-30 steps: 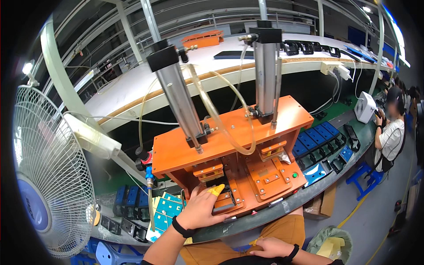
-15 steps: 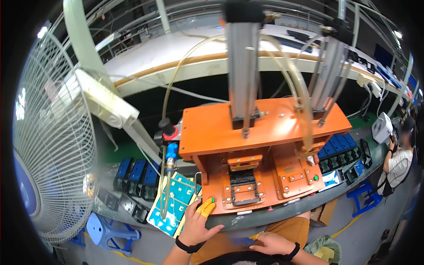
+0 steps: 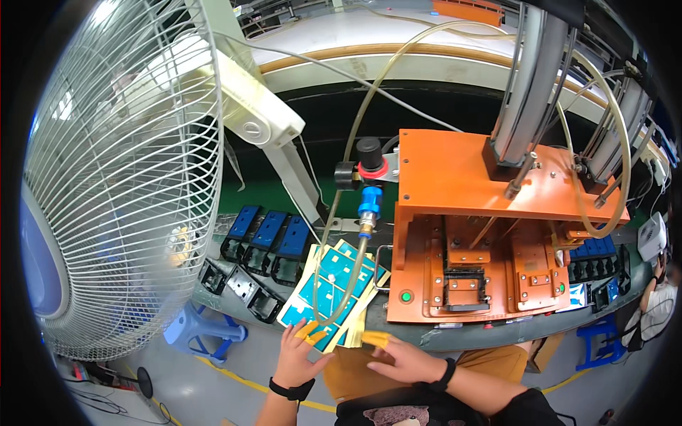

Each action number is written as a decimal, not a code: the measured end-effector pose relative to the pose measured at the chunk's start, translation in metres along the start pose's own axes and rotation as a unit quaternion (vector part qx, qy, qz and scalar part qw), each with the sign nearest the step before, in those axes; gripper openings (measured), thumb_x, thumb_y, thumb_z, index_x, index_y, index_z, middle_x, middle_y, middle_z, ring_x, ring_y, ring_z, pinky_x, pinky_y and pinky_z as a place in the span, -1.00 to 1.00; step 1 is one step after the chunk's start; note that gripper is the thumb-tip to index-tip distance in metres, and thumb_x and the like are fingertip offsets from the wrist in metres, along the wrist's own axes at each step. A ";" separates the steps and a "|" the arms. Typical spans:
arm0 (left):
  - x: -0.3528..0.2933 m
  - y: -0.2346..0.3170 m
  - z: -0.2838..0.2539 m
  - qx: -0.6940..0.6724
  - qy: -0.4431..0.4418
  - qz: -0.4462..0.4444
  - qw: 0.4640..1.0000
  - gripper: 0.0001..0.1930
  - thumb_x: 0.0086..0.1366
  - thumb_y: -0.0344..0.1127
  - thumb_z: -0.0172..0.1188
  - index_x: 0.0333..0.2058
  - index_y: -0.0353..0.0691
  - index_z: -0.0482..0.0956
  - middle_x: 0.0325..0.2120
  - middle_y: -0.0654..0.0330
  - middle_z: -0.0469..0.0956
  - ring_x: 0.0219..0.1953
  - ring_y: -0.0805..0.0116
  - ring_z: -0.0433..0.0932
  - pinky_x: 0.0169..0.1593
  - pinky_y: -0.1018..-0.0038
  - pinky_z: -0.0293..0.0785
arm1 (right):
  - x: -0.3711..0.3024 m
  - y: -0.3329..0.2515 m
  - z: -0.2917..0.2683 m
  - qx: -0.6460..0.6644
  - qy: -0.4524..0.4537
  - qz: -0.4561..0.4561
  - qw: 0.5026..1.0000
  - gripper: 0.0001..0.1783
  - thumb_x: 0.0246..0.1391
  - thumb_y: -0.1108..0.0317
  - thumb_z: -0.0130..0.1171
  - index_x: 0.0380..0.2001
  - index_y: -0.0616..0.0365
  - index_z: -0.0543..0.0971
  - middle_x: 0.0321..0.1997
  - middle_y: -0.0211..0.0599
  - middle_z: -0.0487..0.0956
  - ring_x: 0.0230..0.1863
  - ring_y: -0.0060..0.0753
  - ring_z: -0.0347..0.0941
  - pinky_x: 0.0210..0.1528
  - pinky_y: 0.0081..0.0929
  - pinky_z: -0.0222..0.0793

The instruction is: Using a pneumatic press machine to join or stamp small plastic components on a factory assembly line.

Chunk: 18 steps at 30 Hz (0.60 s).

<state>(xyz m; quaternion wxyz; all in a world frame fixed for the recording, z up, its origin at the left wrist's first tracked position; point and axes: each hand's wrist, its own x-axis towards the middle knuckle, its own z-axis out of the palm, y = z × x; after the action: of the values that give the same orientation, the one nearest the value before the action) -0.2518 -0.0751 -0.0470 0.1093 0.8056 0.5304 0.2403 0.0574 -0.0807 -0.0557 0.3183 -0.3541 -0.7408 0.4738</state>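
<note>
My left hand (image 3: 300, 357) wears yellow finger covers and lies at the near left edge of a stack of blue-green sheets with pale yellow borders (image 3: 328, 284). Its fingers are stretched out and the thumb stands apart. My right hand (image 3: 406, 361), with yellow covers on its fingers too, is open beside the near right corner of the stack, thumb and fingers apart. I cannot tell whether its fingertips touch the sheets. Right of the stack stands an orange press (image 3: 469, 170); a black frame-shaped part (image 3: 467, 291) sits in its left fixture. A green button (image 3: 406, 296) is on its base.
A large fan (image 3: 135, 192) fills the left side. Blue-and-black housings (image 3: 268, 238) and open black frames (image 3: 252, 295) lie left of the sheets. An air hose (image 3: 353, 284) hangs over the stack. Blue stool (image 3: 202, 330) below; another person (image 3: 657, 305) at far right.
My left hand has left the press's green button for the sheet stack. My right hand has come up from my lap towards the sheets. The view has swung left.
</note>
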 end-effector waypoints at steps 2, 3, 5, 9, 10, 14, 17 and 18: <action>0.005 0.010 0.000 -0.008 -0.007 0.002 1.000 -0.53 0.12 -0.07 0.55 0.00 -0.02 0.73 0.12 0.12 0.62 0.36 -0.03 0.42 0.43 -0.10 0.13 | 0.025 0.015 0.016 0.005 0.008 0.008 1.000 -0.27 0.33 0.09 0.29 0.41 0.24 0.34 -0.05 -0.04 0.55 -0.19 -0.15 0.57 -0.11 -0.30 0.52; 0.004 0.010 0.004 0.001 -0.007 0.001 1.000 -0.53 0.11 -0.06 0.55 0.00 -0.04 0.73 0.11 0.12 0.62 0.37 -0.02 0.41 0.42 -0.08 0.13 | 0.034 0.018 0.021 0.007 0.016 0.016 1.000 -0.23 0.33 0.09 0.29 0.43 0.26 0.30 0.01 0.00 0.55 -0.21 -0.19 0.57 -0.13 -0.31 0.52; 0.001 0.013 0.008 0.011 -0.002 -0.008 1.000 -0.54 0.11 -0.07 0.55 -0.01 -0.05 0.73 0.10 0.13 0.62 0.36 -0.02 0.41 0.42 -0.08 0.13 | 0.048 0.008 0.023 0.011 0.014 0.051 0.999 -0.21 0.32 0.09 0.29 0.45 0.27 0.28 0.11 0.07 0.51 -0.23 -0.21 0.57 -0.15 -0.33 0.52; 0.002 0.017 0.015 0.021 0.019 -0.022 0.999 -0.58 0.12 -0.10 0.53 -0.05 -0.08 0.74 0.05 0.14 0.65 0.33 -0.01 0.44 0.36 -0.08 0.18 | 0.060 0.005 0.022 -0.059 0.007 0.085 0.995 -0.20 0.36 0.02 0.20 0.48 0.23 0.21 0.42 0.18 0.35 -0.07 -0.01 0.61 -0.01 -0.23 0.55; 0.003 0.017 0.016 0.017 0.026 -0.026 0.999 -0.60 0.12 -0.11 0.53 -0.07 -0.08 0.74 0.03 0.15 0.66 0.31 -0.01 0.45 0.33 -0.09 0.19 | 0.060 0.011 0.024 -0.091 0.013 0.072 0.993 -0.21 0.38 0.01 0.15 0.48 0.22 0.21 0.46 0.17 0.33 0.01 0.08 0.60 0.07 -0.17 0.55; 0.016 0.008 0.008 0.001 0.041 -0.029 0.999 -0.69 0.11 -0.21 0.53 -0.16 -0.10 0.76 -0.04 0.15 0.70 0.20 0.01 0.54 0.23 -0.01 0.32 | 0.060 0.025 0.029 -0.120 0.047 0.023 0.991 -0.24 0.39 0.01 0.08 0.49 0.17 0.20 0.49 0.15 0.30 0.16 0.23 0.54 0.18 -0.10 0.52; 0.048 -0.018 -0.003 -0.077 0.084 -0.014 0.993 -0.81 0.07 -0.41 0.52 -0.31 -0.17 0.75 -0.14 0.08 0.74 -0.08 -0.02 0.67 -0.03 0.18 0.54 | 0.057 0.025 0.025 -0.120 0.070 0.034 0.990 -0.31 0.39 0.08 0.07 0.43 0.22 0.25 0.31 0.27 0.46 0.12 0.32 0.52 0.08 0.05 0.55; 0.062 -0.029 -0.010 -0.102 0.112 -0.028 0.988 -0.84 0.10 -0.43 0.49 -0.31 -0.18 0.74 -0.16 0.04 0.73 -0.12 -0.05 0.68 -0.02 0.15 0.56 | 0.056 0.027 0.025 -0.123 0.052 0.047 0.990 -0.31 0.38 0.09 0.06 0.43 0.23 0.25 0.31 0.28 0.45 0.08 0.32 0.54 0.05 0.05 0.55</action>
<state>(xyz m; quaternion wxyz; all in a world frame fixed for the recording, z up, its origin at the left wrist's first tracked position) -0.2596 -0.0077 -0.0340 0.1376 0.7433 0.5342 0.3784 0.0127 -0.0379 -0.0817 0.2875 -0.4490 -0.7588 0.3742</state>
